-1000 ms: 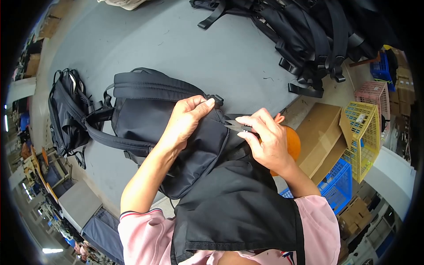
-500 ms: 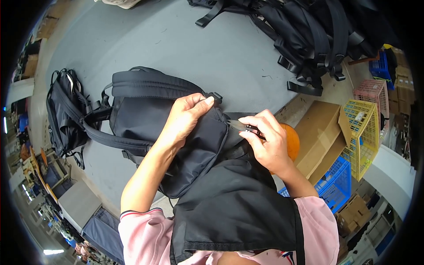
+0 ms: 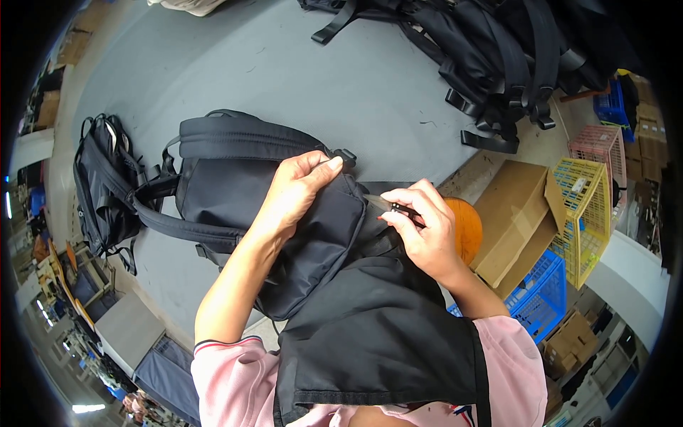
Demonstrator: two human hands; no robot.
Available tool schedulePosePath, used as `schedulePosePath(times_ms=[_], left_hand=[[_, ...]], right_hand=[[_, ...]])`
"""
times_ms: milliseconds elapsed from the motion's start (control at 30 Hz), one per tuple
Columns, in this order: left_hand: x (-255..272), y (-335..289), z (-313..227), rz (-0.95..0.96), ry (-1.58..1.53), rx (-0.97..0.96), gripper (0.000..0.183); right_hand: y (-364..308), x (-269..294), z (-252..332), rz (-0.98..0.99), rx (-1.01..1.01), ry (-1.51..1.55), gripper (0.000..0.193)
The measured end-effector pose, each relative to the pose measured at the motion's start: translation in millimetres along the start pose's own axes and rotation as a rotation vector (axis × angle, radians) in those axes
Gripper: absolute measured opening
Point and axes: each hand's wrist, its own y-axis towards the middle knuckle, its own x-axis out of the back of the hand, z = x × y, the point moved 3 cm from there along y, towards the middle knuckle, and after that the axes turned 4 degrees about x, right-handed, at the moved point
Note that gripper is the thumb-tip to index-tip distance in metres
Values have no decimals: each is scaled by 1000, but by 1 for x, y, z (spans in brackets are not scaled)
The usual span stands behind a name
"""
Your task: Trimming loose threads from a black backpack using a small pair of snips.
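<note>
A black backpack (image 3: 235, 188) lies in front of me on the grey table, its padded shoulder straps facing up. My left hand (image 3: 300, 181) pinches the fabric near its right end, close to a strap's black buckle (image 3: 346, 157). In my right hand (image 3: 429, 231) is a pair of thread snips (image 3: 398, 208) with dark handles, closed in by my fingers. The pointed metal blades lie at the edge seam of the backpack's right end. Whether a thread is between them is too small to tell.
A smaller black backpack (image 3: 107, 185) rests at the table's left side. Black bags with dangling straps (image 3: 498, 64) are heaped at the far right. Beside the table stand an open cardboard box (image 3: 509, 220), a yellow crate (image 3: 580, 220), a blue crate (image 3: 537, 295) and an orange round object (image 3: 466, 229).
My right hand and the snips have shifted very slightly along the seam. My left hand keeps its pinch on the backpack, which stays in place.
</note>
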Motion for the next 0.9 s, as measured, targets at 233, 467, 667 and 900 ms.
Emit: schedulePosePath(times_ms=[233, 467, 667, 900], left_hand=[[-1, 0, -1, 18, 12, -10, 22], [-2, -30, -2, 17, 835, -844, 17], [3, -42, 65, -371, 425, -732, 13], [12, -32, 60, -328, -250, -203, 25]], right_hand=[[1, -7, 3, 5, 139, -146, 18], [-11, -8, -22, 104, -186, 392, 17], [48, -25, -56, 19, -29, 233, 18], [111, -55, -90, 860, -36, -73, 27]])
